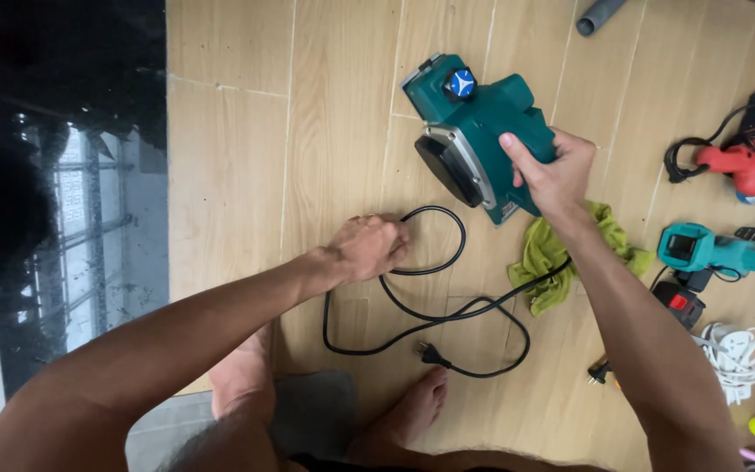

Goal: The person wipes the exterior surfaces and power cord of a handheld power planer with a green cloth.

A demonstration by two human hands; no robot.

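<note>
I hold a green electric planer (482, 131) off the wooden floor (229, 175), tipped on its side so the black round side cover faces me. My right hand (552, 175) is wrapped tight around its top handle, fingers fully closed. Its black power cord (434, 301) trails out from under that hand and lies on the floor in loose loops. My left hand (369, 246) is closed in a fist on one loop of the cord, near the upper bend. As I judge it, the gathering of the cord has barely begun: only that one bend is in my hand, while most of the length and the plug (430, 353) lie loose, the plug just beside my bare foot (412, 411).

A crumpled green cloth (561, 258) lies under my right wrist. Further right are a small teal cordless tool (709, 249), a red and black drill (749, 153) with its own cord bundled, and a coil of white cable (736, 350). A dark glass panel (72, 192) borders the floor on my left.
</note>
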